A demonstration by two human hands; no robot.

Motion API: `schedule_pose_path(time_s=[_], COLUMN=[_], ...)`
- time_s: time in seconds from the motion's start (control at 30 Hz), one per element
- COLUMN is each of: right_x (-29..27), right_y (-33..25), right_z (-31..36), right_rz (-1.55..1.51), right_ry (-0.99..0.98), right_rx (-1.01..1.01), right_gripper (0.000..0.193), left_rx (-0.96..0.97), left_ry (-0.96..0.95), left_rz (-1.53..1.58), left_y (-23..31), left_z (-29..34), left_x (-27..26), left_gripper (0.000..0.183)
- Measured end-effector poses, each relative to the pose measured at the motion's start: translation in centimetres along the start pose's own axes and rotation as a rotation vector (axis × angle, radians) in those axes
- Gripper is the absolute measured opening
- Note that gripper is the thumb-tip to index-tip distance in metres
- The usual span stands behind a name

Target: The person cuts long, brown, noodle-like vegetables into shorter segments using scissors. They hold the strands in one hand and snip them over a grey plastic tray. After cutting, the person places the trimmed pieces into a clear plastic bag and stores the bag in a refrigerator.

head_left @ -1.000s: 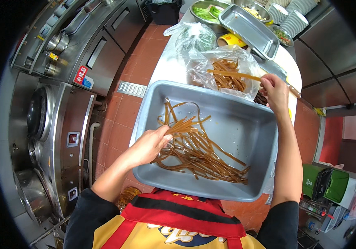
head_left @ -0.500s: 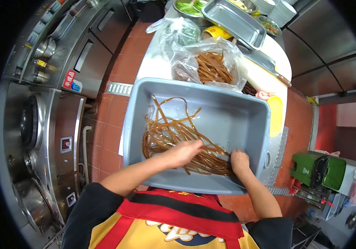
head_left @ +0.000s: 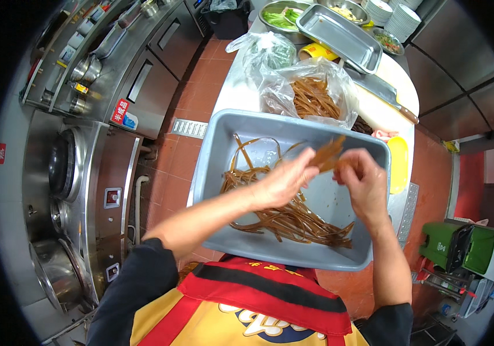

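A grey-blue plastic tub (head_left: 212,173) stands before me with a tangle of wet, glossy brown noodle-like strips (head_left: 293,222) on its bottom. Raised above them, my left hand (head_left: 287,177) is closed round a small bundle of brown strips (head_left: 329,153), whose ends stick up past the fingers. My right hand (head_left: 362,176) is beside it, fingers pinched at the right side of that bundle. What lies exactly between the right fingertips is partly hidden.
Behind the tub, more brown strips fill a clear plastic bag (head_left: 316,98). A cleaver (head_left: 374,86) lies near a metal tray (head_left: 339,37). A yellow plastic piece (head_left: 398,164) sits against the tub's right side. The stove (head_left: 65,164) is at the left, a green bin (head_left: 446,245) at the right.
Both hands have risen from the tub's bottom and come closer together. A bundle of brown strips has been lifted out of the heap. The whole view has shifted slightly.
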State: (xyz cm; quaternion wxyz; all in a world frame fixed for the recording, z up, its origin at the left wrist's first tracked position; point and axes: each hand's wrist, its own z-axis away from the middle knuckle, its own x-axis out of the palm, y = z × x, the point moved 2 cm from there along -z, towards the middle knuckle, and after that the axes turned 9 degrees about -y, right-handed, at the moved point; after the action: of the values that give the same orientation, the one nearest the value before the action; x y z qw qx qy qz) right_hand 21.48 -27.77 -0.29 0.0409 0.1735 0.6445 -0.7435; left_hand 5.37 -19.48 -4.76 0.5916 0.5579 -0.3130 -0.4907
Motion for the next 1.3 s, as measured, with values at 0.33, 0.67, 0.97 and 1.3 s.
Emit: schedule_pose_path(time_s=[0.33,0.67,0.97,1.3], right_x=[-0.8,7.7,10.7,-1.3], right_y=[2.0,18.3,21.8,-1.8], right_z=[-1.2,3.3,0.0,0.8], right_rz=[-0.006,0.759,0.828,0.551], right_ry=[-0.045,-0.307,-0.239,-0.143], right_rx=[0.022,0.261,0.226,-0.241], right_gripper=[0.012,0.028,0.016,0.013], left_rx=[0.326,0.473,0.092,0.090], left_ry=[0.370,0.729,0.476,0.026], left_rz=[-0.316,-0.602,-0.658,-0.015], left_y=[24.2,32.0,25.8,-0.8], left_z=[6.7,12.6,7.5,-0.1], left_x=[-11.5,-15.0,-12.2,0.0], left_gripper=[0.041,0.040,0.040,0.035])
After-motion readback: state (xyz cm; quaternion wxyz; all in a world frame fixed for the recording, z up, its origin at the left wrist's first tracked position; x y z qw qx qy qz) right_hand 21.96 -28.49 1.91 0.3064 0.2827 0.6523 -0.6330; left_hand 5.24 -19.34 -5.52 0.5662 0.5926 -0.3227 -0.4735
